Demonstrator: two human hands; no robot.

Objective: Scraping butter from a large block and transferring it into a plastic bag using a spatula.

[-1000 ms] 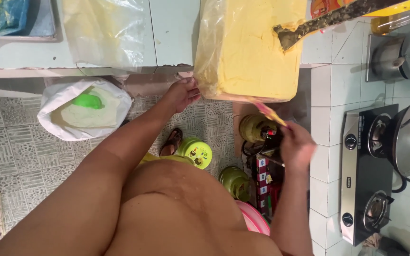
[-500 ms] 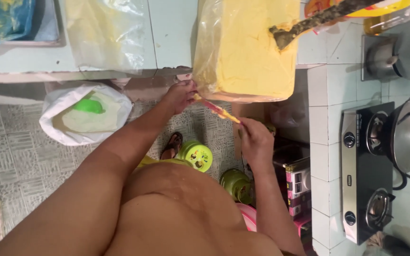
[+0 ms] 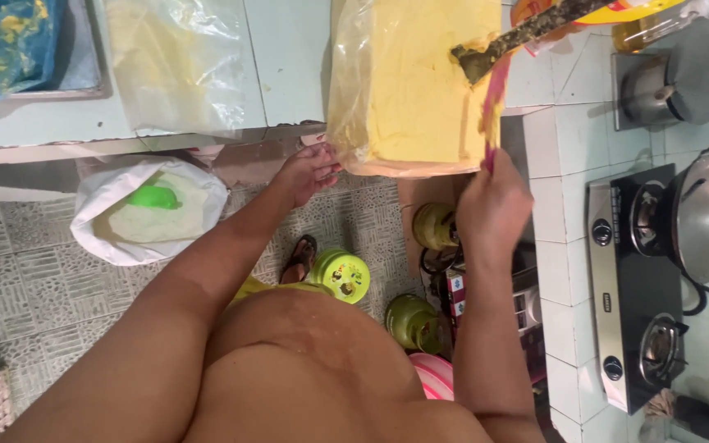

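A large yellow block (image 3: 420, 78) wrapped in clear plastic lies at the counter's front edge. My left hand (image 3: 309, 171) holds the plastic at the block's lower left corner. My right hand (image 3: 492, 205) grips a thin pink and yellow spatula (image 3: 492, 107), held upright against the block's right side. A dark, smeared scraper (image 3: 527, 31) rests on the block's top right corner.
A second clear bag with yellow residue (image 3: 178, 57) lies on the counter to the left. On the floor stand a white sack with a green scoop (image 3: 148, 213), a green lidded tub (image 3: 340, 275) and small gas canisters (image 3: 435, 226). A two-burner stove with a wok (image 3: 699, 217) stands to the right.
My right hand rose from near the floor items up to the block's right side, swinging the spatula from slanted under the block to upright. The left hand stayed at the corner.
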